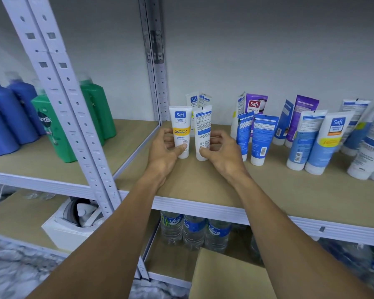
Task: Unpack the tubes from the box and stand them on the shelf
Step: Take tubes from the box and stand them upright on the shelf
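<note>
Two white tubes stand cap-down on the wooden shelf (203, 186) near its left post. My left hand (166, 149) grips the white tube with the yellow band (181, 126), its label facing me. My right hand (220, 152) grips the white tube next to it (202, 128), which shows its printed back. Behind them two more tubes (198, 100) stand by the wall. Several blue, white and purple tubes (311, 134) stand upright to the right. A cardboard box flap (229, 275) shows at the bottom, below the shelf; its inside is hidden.
A pair of perforated metal posts (69, 104) rises on the left. Blue and green shampoo bottles (52, 121) fill the neighbouring shelf. Water bottles (194, 231) stand on the shelf below. A white box (71, 225) sits lower left.
</note>
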